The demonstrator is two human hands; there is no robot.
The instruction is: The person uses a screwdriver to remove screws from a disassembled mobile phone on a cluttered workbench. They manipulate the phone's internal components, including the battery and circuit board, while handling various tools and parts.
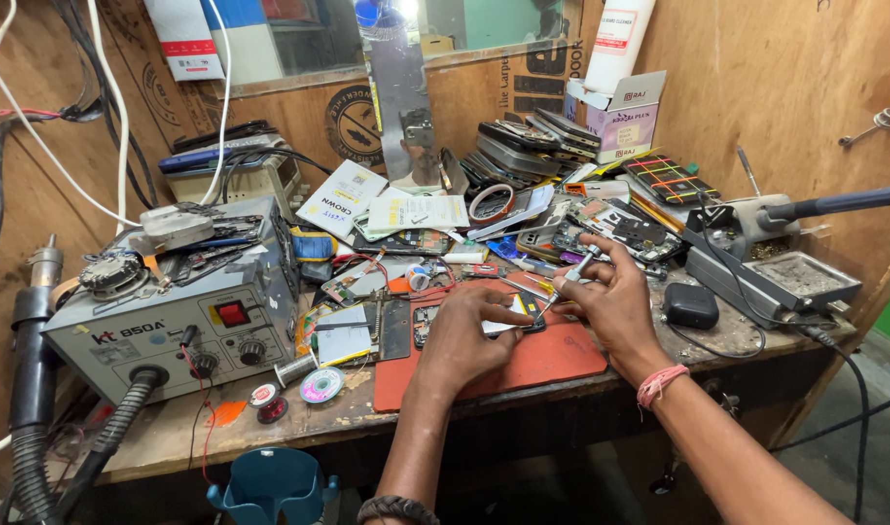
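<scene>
My left hand (464, 335) has its fingers pressed flat on the opened phone (479, 323), pinning it to the red mat (542, 358). Right hand (610, 297) fingers pinch tweezers (569, 277) over the board. One slip could fling a tiny part into the tabletop (270, 418) clutter.

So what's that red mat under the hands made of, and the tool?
The red mat looks like soft rubber or silicone: matte, flat, with rounded corners. The tweezers in the right hand look like shiny metal, thin and silvery. The left hand presses a small phone part.
</scene>
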